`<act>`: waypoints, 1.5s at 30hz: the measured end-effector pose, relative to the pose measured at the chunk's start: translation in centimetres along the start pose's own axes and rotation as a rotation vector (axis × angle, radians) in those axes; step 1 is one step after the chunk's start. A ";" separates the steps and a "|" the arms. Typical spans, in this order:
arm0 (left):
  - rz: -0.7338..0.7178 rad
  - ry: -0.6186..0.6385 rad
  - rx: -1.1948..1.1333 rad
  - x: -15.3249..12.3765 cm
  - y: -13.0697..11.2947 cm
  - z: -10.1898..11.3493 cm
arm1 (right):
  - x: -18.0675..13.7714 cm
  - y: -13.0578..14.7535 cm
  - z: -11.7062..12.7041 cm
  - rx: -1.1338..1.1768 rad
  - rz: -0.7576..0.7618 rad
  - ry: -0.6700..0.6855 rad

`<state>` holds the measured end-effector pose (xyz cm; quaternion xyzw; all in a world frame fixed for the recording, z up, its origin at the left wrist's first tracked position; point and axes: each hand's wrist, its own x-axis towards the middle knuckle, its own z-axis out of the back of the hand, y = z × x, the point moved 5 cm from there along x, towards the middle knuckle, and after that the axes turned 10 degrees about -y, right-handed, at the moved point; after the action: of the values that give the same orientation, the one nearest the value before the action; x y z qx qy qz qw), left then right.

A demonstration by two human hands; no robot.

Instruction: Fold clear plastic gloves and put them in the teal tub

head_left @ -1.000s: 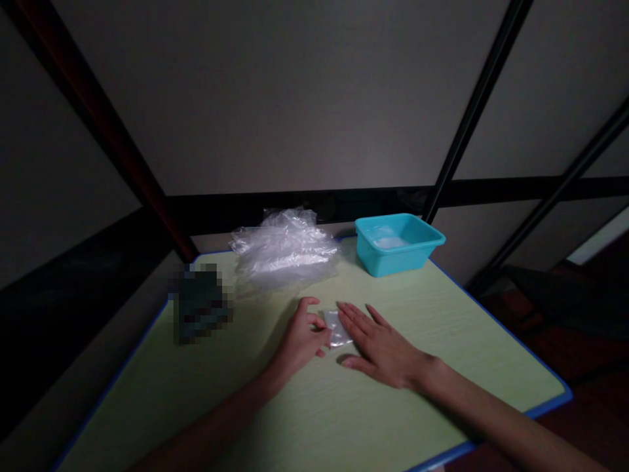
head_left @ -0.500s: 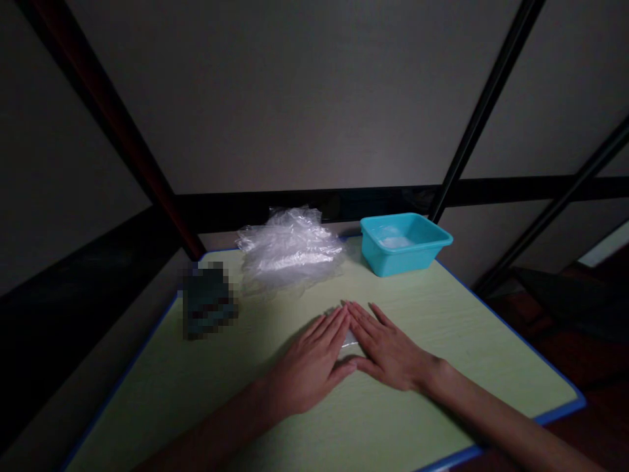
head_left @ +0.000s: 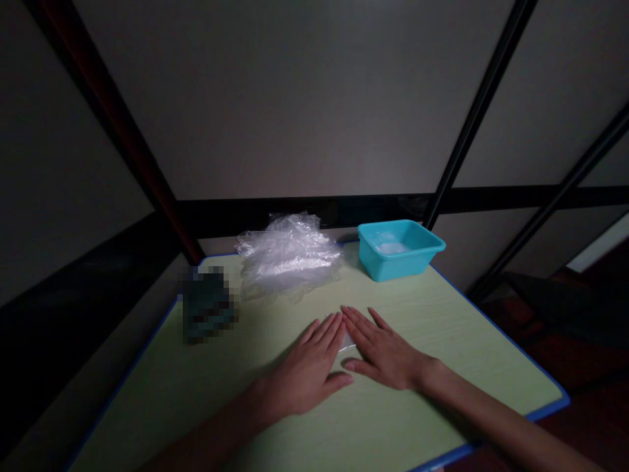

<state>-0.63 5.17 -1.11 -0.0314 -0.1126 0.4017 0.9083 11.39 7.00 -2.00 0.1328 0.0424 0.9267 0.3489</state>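
My left hand lies flat on the table, palm down, fingers stretched out toward the middle. Opposite it, my right hand is also flat and open, its fingertips meeting those of the left. Beneath both hands is a small piece of clear plastic, perhaps a folded bag; only a sliver shows between the fingers, the rest is covered. Beyond the hands lies a loose pile of clear plastic bags. To the right of that pile stands a turquoise plastic basin with some whitish clear plastic inside.
The pale green table has a blue edge. A pixelated dark object sits at its left side. Behind the table rises a grey panelled wall with dark strips. A dark piece of furniture stands off to the right.
My thumbs have come apart slightly, and more of the clear plastic shows between the hands. The hands stay flat with fingertips together. The view has shifted a little.
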 end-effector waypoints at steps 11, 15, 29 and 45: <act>0.010 -0.163 -0.133 -0.3 1.1 -0.4 | -0.8 -0.8 2.7 -0.106 0.215 -0.265; 0.074 -0.296 -0.190 0.0 1.2 0.3 | -0.2 -0.6 2.5 -0.055 0.219 -0.267; 0.566 -0.357 -1.183 4.9 1.8 1.8 | 0.9 -4.6 4.9 1.108 -0.533 -0.580; 0.847 -0.615 -1.402 13.8 5.0 2.8 | -1.8 -14.0 14.8 0.874 -0.662 -0.904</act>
<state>4.09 18.62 3.39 -0.5122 -0.5524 0.5343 0.3834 25.71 16.16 9.38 0.6124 0.2994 0.5241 0.5105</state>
